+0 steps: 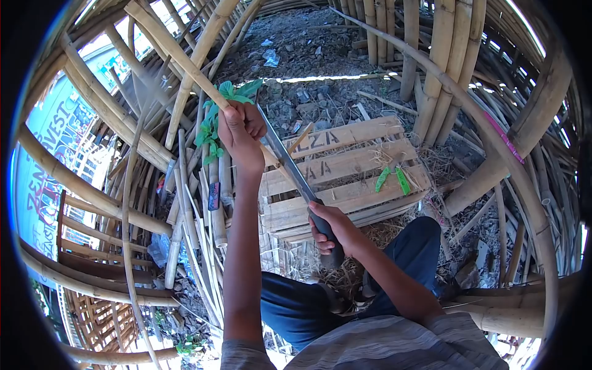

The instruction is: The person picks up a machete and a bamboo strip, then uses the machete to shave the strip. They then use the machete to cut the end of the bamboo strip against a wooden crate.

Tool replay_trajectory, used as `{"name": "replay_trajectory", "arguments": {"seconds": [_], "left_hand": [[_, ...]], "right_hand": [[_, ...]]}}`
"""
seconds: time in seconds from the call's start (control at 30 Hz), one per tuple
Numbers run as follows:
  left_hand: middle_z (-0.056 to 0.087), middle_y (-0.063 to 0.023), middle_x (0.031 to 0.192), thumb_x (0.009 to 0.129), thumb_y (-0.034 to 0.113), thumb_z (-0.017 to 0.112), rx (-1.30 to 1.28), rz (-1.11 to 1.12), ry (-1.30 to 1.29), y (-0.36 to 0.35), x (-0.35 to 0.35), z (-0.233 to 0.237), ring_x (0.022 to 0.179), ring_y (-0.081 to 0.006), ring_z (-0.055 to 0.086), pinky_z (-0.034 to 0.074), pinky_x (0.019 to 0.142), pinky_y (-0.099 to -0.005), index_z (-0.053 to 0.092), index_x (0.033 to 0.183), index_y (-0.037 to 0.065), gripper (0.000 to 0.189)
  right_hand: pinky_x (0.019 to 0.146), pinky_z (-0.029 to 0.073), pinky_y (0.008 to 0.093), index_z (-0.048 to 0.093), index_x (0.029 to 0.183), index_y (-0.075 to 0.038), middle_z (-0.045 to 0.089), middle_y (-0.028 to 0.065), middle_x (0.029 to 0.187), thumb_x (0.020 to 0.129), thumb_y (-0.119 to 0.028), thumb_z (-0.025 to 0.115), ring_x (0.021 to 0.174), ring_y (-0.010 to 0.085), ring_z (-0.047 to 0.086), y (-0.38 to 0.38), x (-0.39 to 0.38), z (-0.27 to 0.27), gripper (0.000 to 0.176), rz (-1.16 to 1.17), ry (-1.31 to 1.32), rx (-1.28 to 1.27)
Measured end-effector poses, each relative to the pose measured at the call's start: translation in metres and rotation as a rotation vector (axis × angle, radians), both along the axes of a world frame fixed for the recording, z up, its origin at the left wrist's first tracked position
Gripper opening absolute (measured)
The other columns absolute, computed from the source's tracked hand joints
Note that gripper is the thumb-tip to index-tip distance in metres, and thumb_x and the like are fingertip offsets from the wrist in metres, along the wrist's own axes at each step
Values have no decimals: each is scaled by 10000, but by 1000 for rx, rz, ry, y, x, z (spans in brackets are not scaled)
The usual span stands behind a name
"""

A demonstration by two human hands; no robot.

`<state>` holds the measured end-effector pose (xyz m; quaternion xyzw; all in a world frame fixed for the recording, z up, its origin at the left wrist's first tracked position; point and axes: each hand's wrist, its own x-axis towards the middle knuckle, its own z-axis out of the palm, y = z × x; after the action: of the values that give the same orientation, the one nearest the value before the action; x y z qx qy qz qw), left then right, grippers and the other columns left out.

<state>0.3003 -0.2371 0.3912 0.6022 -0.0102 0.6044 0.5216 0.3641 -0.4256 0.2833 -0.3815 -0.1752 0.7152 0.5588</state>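
My left hand [242, 139] is wrapped round a bamboo stick [179, 57], which runs from the upper left down through the fist. My right hand [334, 229] grips the dark handle of a machete [297, 176]. Its long blade slants up and left across the stick's lower end, just below my left hand. A thin split piece [300, 138] juts out beside the blade. Below them stands a slatted wooden crate [345, 203] with black lettering. Two bright green items [402, 180] lie on its right side among shavings.
Bamboo posts [439, 68] rise at the right, and a long curved pole [456, 86] arches there. Cut bamboo lengths [217, 209] lie left of the crate near a leafy plant [209, 126]. Stony ground [290, 46] stretches behind. A printed banner [52, 166] hangs at far left.
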Motion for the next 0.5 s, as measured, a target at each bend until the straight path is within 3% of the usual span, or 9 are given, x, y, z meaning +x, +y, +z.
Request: {"name": "replay_trajectory", "arguments": {"seconds": [0.1,0.17,0.2,0.27,0.3,0.33,0.4,0.5], "left_hand": [[300,26,611,1027,377,352,-1,14,4,1,1,0,497,-46,252,221,431,-212,334,821,109,338],[302,26,610,1027,379,352,3,29,8,1,6,0,494,-47,257,227,431,-212,337,823,107,340],[306,27,610,1026,383,355,-4,60,23,0,11,0,495,-46,265,237,432,-212,344,825,104,344],[309,28,611,1025,387,358,-15,90,39,-3,16,1,495,-46,273,247,434,-212,351,828,102,347],[312,29,611,1021,395,365,-17,89,58,-4,18,2,495,-46,277,254,435,-212,358,827,99,354],[315,30,611,1018,404,372,-15,88,74,-5,20,4,495,-45,281,261,436,-212,366,827,97,362],[313,33,609,1013,419,380,-23,97,53,-3,20,4,494,-44,275,256,435,-213,371,821,95,377],[310,35,608,1011,427,380,1,62,77,2,20,6,492,-41,270,244,428,-214,368,818,94,385]], "right_hand": [[358,336,276,478,820,-80,424,7,502,920,-484,541,331,85,358,-1,2,4,421,23,199,-63],[377,366,275,494,836,-48,440,-2,513,925,-429,558,363,94,416,0,-1,0,397,-39,-329,69],[377,366,275,494,836,-48,440,-2,513,925,-429,558,363,94,416,2,-4,-8,397,-37,-329,65],[471,468,400,497,842,-4,550,129,588,899,-444,593,453,226,527,4,-12,-27,454,-276,-933,203],[545,490,435,532,900,40,585,202,632,913,-405,581,550,321,582,0,-11,-14,448,-246,-991,154],[545,490,435,532,900,40,585,202,632,913,-405,581,550,321,582,0,-11,-14,448,-244,-997,155],[557,494,448,548,913,42,603,215,653,918,-372,579,569,347,597,0,-14,-16,416,-303,-1598,-13],[559,502,444,534,922,39,590,203,629,914,-351,584,565,367,591,-1,8,-39,392,-290,-1598,33]]}}
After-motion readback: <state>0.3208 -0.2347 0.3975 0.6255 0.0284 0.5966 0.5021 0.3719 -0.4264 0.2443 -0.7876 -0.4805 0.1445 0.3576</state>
